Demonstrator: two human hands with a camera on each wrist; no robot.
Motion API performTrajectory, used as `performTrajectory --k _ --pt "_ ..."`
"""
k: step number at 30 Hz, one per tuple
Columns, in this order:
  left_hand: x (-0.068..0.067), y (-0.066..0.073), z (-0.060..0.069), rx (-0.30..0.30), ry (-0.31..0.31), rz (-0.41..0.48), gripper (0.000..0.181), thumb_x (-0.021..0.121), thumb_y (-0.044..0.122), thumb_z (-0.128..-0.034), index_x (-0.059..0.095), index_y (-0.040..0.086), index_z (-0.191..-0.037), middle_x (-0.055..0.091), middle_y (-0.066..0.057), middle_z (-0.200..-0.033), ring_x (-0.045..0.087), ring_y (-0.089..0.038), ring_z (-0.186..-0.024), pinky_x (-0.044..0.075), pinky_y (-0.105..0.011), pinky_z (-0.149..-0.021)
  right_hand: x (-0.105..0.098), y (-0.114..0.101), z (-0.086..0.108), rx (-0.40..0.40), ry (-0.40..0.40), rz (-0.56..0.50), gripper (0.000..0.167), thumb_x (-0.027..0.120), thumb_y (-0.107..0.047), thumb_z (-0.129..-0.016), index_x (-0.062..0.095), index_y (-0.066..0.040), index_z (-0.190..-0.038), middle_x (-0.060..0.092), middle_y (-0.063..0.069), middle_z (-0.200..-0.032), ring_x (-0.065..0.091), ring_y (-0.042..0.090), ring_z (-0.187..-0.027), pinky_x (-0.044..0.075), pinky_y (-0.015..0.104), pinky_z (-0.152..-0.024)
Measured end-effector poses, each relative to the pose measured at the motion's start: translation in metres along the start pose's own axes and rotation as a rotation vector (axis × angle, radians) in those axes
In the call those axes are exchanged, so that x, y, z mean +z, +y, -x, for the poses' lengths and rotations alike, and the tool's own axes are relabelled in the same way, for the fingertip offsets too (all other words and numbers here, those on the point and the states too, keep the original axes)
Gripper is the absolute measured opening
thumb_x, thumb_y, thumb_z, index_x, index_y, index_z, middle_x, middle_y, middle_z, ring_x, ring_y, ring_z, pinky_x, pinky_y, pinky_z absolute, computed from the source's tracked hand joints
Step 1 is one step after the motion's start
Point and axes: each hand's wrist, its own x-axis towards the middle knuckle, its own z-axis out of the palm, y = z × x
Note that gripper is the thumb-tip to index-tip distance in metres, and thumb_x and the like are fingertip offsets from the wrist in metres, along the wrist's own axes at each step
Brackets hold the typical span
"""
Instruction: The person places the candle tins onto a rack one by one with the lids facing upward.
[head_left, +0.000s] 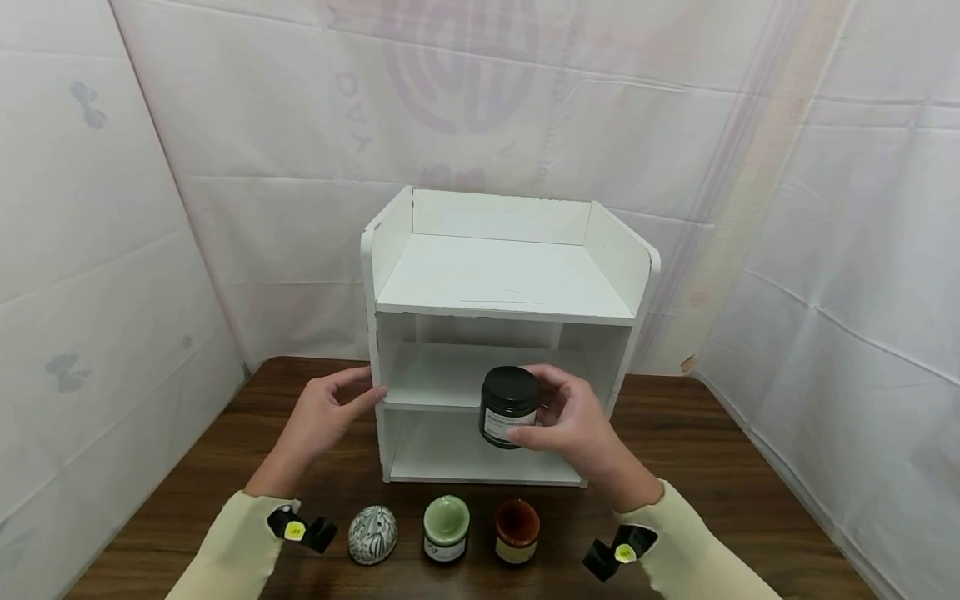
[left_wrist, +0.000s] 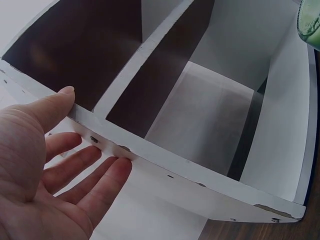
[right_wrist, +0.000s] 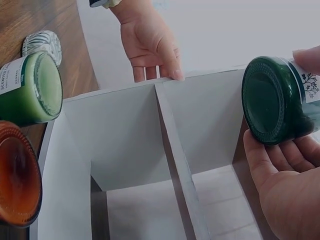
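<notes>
In my right hand (head_left: 573, 425) I grip a dark green glass candle jar (head_left: 510, 407) with a black lid and a white label. It is raised in front of the middle shelf (head_left: 442, 375) of a white shelf unit (head_left: 502, 314). The right wrist view shows the round base of the jar (right_wrist: 267, 102) and fingers around its side. My left hand (head_left: 318, 421) holds the unit's left side panel (left_wrist: 165, 157). Its thumb (left_wrist: 57, 107) lies on the front edge, and its fingertips touch the outer face.
On the brown wooden table (head_left: 727, 467), before the unit, stand a green candle jar (head_left: 446, 529) and an amber jar (head_left: 517, 533). Left of them lies a rounded black-and-white patterned object (head_left: 372, 535). White cloth (head_left: 285, 167) hangs behind and at both sides.
</notes>
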Motion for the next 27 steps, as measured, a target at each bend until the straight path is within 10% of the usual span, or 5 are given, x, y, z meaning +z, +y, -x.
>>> performTrajectory --k 27 --pt "0.003 -0.006 -0.004 0.001 0.008 0.004 0.054 0.073 0.043 -0.0949 0.066 0.01 -0.137 0.073 -0.011 -0.125 0.067 -0.027 -0.11 0.055 -0.025 -0.08 0.01 -0.004 -0.022 -0.027 -0.021 -0.087 0.065 0.089 -0.007 -0.077 0.057 0.007 -0.132 0.068 0.004 -0.117 0.069 0.015 -0.097 0.059 0.028 -0.081"
